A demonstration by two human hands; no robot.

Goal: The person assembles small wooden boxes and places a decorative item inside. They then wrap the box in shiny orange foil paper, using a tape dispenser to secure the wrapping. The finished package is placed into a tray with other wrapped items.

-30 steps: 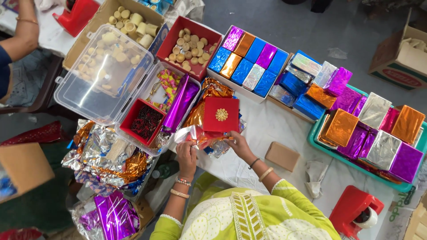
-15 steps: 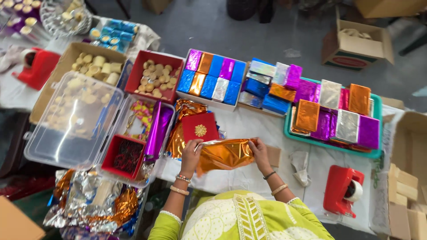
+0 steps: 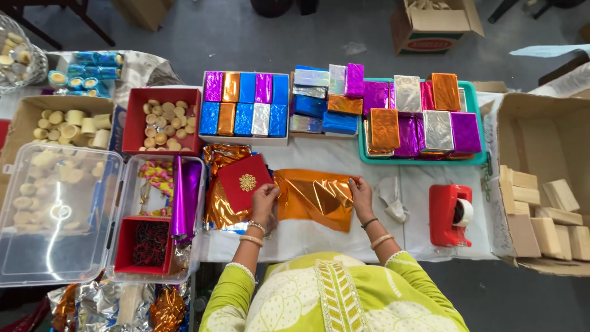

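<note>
A sheet of orange foil lies flat on the white table in front of me. My left hand presses its left edge, my right hand holds down its right edge. A red box with a gold emblem rests tilted just left of my left hand, on crumpled orange foil.
A red tape dispenser stands to the right. Behind are a white tray and a green tray of foil-wrapped boxes. A clear bin with a purple foil roll sits left; a carton of plain blocks sits right.
The orange foil sheet has been pulled out and spread flat between both hands. The red box, held a second ago, now lies to the left.
</note>
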